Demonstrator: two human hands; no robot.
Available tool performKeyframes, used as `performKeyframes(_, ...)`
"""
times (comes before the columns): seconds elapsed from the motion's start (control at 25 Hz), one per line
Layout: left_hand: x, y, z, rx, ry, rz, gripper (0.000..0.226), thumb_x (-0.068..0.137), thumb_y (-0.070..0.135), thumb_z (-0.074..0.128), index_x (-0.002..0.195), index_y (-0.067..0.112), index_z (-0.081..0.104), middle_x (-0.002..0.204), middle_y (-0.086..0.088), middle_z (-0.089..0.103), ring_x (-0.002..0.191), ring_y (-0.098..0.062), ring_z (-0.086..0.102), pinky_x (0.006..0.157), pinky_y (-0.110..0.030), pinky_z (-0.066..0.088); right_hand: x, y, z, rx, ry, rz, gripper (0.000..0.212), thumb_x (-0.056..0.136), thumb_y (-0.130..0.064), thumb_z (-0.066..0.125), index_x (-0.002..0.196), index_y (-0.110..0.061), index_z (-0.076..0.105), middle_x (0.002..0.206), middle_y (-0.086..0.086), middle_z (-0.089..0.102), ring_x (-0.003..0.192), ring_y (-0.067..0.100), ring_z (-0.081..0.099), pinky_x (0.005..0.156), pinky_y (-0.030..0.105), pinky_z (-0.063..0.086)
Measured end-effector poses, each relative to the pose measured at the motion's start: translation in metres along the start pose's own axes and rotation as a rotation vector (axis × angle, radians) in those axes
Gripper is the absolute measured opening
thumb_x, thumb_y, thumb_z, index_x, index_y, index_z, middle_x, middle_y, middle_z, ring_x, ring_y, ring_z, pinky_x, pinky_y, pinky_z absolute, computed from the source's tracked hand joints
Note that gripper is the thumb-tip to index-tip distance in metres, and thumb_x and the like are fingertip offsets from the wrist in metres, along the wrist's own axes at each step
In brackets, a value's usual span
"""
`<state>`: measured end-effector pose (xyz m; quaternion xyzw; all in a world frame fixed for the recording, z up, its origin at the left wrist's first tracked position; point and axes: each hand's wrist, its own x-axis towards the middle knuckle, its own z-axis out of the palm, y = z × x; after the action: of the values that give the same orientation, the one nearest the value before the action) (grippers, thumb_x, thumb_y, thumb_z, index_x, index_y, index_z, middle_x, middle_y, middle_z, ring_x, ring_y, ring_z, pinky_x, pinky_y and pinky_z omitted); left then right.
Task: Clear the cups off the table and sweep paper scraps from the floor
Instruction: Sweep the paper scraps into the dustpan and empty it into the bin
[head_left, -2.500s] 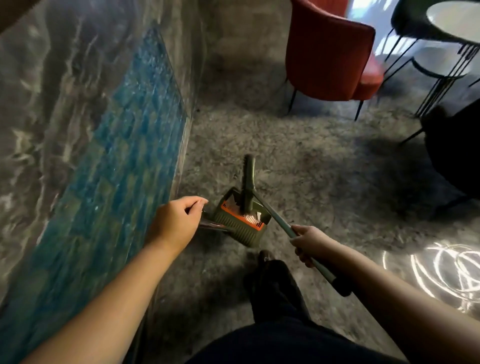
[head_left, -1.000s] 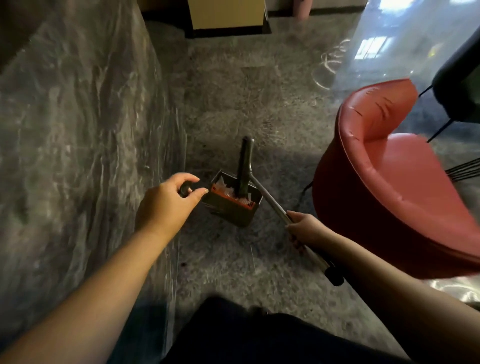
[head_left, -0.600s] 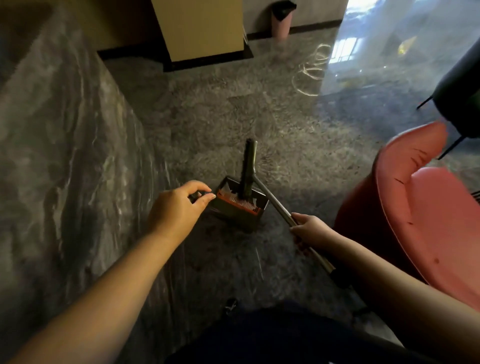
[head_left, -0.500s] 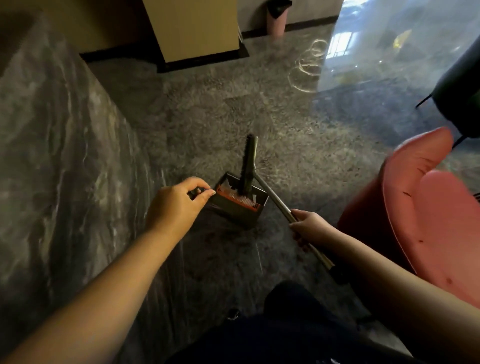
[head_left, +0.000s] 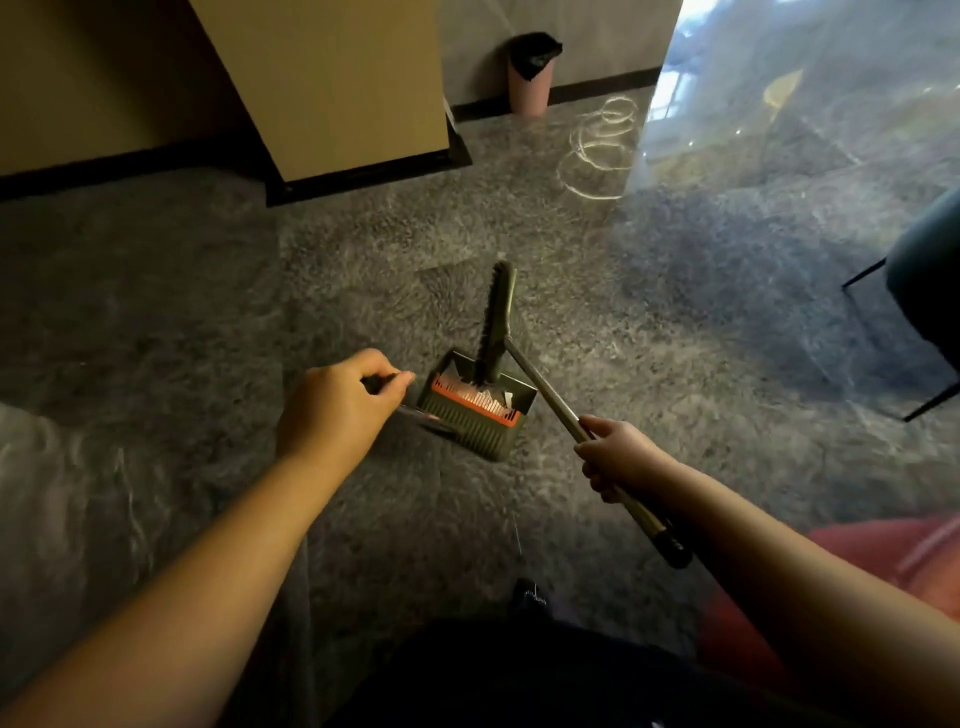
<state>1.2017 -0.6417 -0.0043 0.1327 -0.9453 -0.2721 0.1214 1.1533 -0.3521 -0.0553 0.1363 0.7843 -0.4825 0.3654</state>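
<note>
Olive-green plastic, orange comb strip: the dustpan (head_left: 475, 410) hangs low over the grey carpet (head_left: 208, 322), mouth up. My left hand (head_left: 335, 410) grips its handle, fingers curled round the dark stem, knuckles toward me. White paper scraps (head_left: 485, 397) lie inside the pan, against the comb teeth.

My right hand (head_left: 618, 457) is clenched round the broom shaft (head_left: 550, 395), partway down its length. The shaft runs from lower right up and left to the broom head (head_left: 498, 317), which stands on edge with its near end dipping into the pan's open mouth.

Key relation: a pink bin (head_left: 530, 73) with a black liner stands ahead and a little to the right, well apart from both hands, against the far wall just right of a tan pillar (head_left: 332, 83). The pan's long axis already points roughly that way. The left hand carries the load, so it sets the line (the right only trails the broom).

Judgement: sweeping looks done here; emptying comes next. The pan needs to stay level on the way, or scraps may slide out.

No cups or worktop in view. Dark chair legs (head_left: 883, 312) at right edge.
</note>
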Motion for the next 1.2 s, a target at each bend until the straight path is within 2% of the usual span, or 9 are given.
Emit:
performKeyframes(0.16,0.116,0.017,0.022,0.013,0.006,-0.009,0.019,0.081,0.054,0.063,0.083,0.037,0.055,0.062,0.005,0.064,0.055,-0.015,0.059,0.049,-0.036,0.052,0.079,-0.078,-0.045,0.023,0.009,0.007,0.047,0.094,-0.004,0.047,0.137,-0.024,0.047,0.065,0.008,0.047,0.043,0.015,0.044,0.038,0.022,0.039)
performKeyframes(0.32,0.246,0.018,0.058,-0.004,-0.021,0.003,0.024,0.083,0.052,0.064,0.075,0.030,0.058,0.061,0.006,0.062,0.054,-0.013,0.057,0.047,-0.035,0.050,0.179,-0.151,-0.082,0.020,0.047,0.024,0.047,0.094,-0.005,0.048,0.137,-0.024,0.046,0.064,0.009,0.049,0.041,0.015,0.045,0.037,0.020,0.039)
performKeyframes(0.56,0.457,0.032,0.108,0.013,-0.077,0.054,0.025,0.083,0.053,0.063,0.070,0.033,0.055,0.057,0.007,0.058,0.052,-0.011,0.054,0.044,-0.024,0.039,0.322,-0.267,-0.140,0.070,0.084,0.091,0.053,0.094,-0.005,0.048,0.143,-0.026,0.041,0.062,0.009,0.049,0.037,0.014,0.044,0.037,0.020,0.038)
performKeyframes(0.72,0.580,0.053,0.141,0.021,-0.097,0.084,0.024,0.084,0.051,0.064,0.067,0.036,0.054,0.060,0.008,0.060,0.055,-0.011,0.056,0.048,-0.028,0.046,0.403,-0.329,-0.191,0.076,0.095,0.118,0.055,0.094,-0.007,0.050,0.143,-0.029,0.040,0.064,0.008,0.052,0.039,0.014,0.047,0.039,0.021,0.041)
performKeyframes(0.96,0.762,0.095,0.220,0.057,-0.086,0.043,0.028,0.085,0.050,0.064,0.069,0.029,0.057,0.055,0.007,0.057,0.049,-0.011,0.053,0.045,-0.028,0.045,0.558,-0.432,-0.296,0.070,0.042,0.118,0.055,0.094,-0.007,0.047,0.143,-0.029,0.039,0.063,0.008,0.051,0.039,0.014,0.047,0.041,0.023,0.042)
performKeyframes(1.2,0.942,0.160,0.270,0.103,-0.095,0.019,0.027,0.084,0.049,0.065,0.071,0.026,0.058,0.051,0.005,0.053,0.047,-0.011,0.051,0.042,-0.024,0.037,0.676,-0.554,-0.409,-0.024,0.015,0.090,0.057,0.095,-0.010,0.049,0.147,-0.027,0.034,0.066,0.010,0.053,0.044,0.016,0.048,0.041,0.023,0.041)
